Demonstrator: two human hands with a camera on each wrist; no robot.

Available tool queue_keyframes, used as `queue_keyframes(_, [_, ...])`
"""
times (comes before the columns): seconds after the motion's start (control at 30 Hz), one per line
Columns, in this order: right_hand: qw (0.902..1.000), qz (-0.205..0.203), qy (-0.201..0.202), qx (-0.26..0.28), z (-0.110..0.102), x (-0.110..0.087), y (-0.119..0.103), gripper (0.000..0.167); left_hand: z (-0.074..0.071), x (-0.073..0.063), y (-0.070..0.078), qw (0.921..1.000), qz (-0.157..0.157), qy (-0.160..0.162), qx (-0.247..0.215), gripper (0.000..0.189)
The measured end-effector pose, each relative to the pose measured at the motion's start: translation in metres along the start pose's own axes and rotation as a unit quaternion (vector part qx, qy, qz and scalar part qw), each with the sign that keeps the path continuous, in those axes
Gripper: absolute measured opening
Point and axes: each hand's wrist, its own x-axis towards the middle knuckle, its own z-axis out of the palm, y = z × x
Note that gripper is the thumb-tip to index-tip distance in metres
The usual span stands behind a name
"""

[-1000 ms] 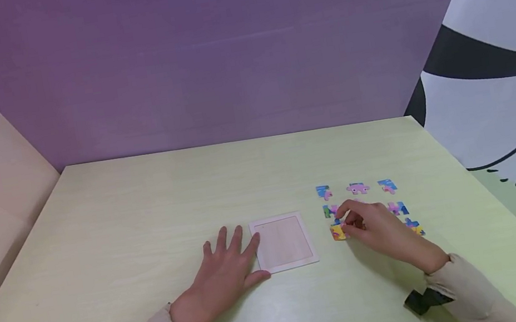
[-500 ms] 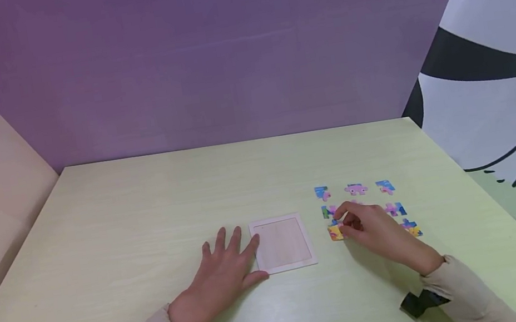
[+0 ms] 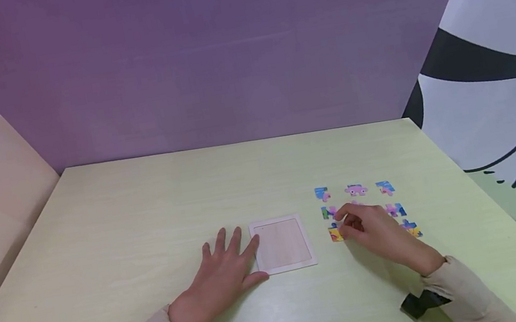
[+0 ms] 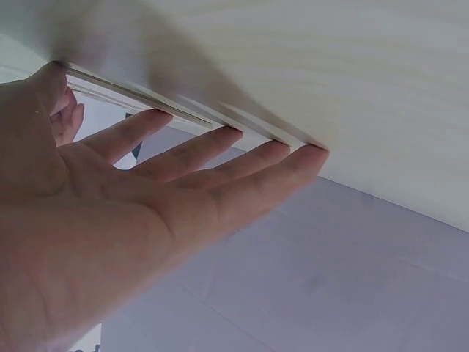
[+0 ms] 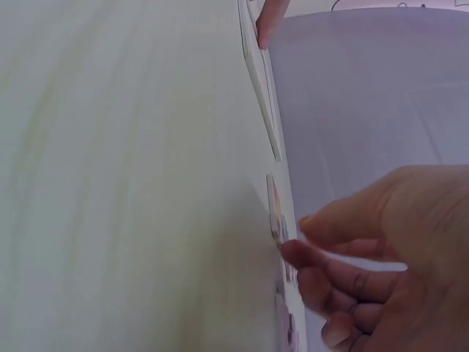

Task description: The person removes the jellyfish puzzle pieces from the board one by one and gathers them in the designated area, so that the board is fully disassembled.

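Observation:
My left hand (image 3: 220,276) lies palm down with fingers spread. Its thumb and index finger touch the left edge of a shallow square puzzle frame (image 3: 283,244) with a pale base. In the left wrist view its straight fingers (image 4: 271,158) rest on the table. My right hand (image 3: 375,227) is low over the puzzle pieces, thumb and fingers bent, beside a yellow corner piece (image 3: 335,235). In the right wrist view a small gap separates thumb and index fingertip (image 5: 292,253); the index meets the edge of a puzzle piece (image 5: 274,205). Whether anything is pinched is unclear.
Several other pieces lie flat in rows, among them a pink one (image 3: 356,190), a blue corner (image 3: 386,187) and a yellow-blue one (image 3: 411,228). My right hand covers part of the set. A purple wall (image 3: 216,55) stands behind the pale table (image 3: 143,201).
Both hands hold almost the same positions. The whole view has shifted slightly since a second ago; no piece has visibly moved.

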Motion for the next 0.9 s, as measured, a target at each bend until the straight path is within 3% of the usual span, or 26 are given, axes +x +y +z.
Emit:
queue_keyframes(0.23, [0.9972, -0.023, 0.056, -0.042, -0.01, -0.002, -0.003, 0.015, 0.001, -0.002, -0.004, 0.9998, -0.005, -0.016, 0.006, 0.07])
queue_keyframes(0.33, [0.9883, -0.054, 0.104, -0.097, -0.017, -0.004, -0.004, 0.016, -0.002, -0.005, -0.006, 0.9994, -0.009, -0.027, -0.018, 0.069])
queue_keyframes(0.43, [0.9709, -0.094, 0.155, -0.157, -0.025, -0.009, -0.004, 0.02, -0.008, -0.008, -0.008, 0.9983, -0.009, -0.033, -0.046, 0.069])
queue_keyframes(0.53, [0.9632, -0.112, 0.176, -0.17, -0.032, -0.014, -0.004, 0.024, -0.016, -0.011, -0.01, 0.996, -0.012, -0.046, -0.075, 0.068])
queue_keyframes(0.63, [0.9617, -0.111, 0.186, -0.168, -0.039, -0.021, -0.003, 0.028, -0.023, -0.016, -0.013, 0.994, -0.02, -0.046, -0.098, 0.067])
queue_keyframes(0.73, [0.9598, -0.107, 0.195, -0.171, -0.047, -0.028, 0.0, 0.032, -0.029, -0.024, -0.018, 0.9956, -0.018, -0.005, -0.091, 0.065])
queue_keyframes(0.83, [0.9583, -0.101, 0.2, -0.177, -0.051, -0.034, 0.001, 0.04, -0.035, -0.034, -0.028, 0.996, -0.007, 0.069, -0.057, 0.064])
queue_keyframes(0.9, [0.9578, -0.096, 0.199, -0.183, -0.053, -0.037, 0.002, 0.048, -0.039, -0.041, -0.037, 0.9921, -0.012, 0.121, -0.034, 0.065])
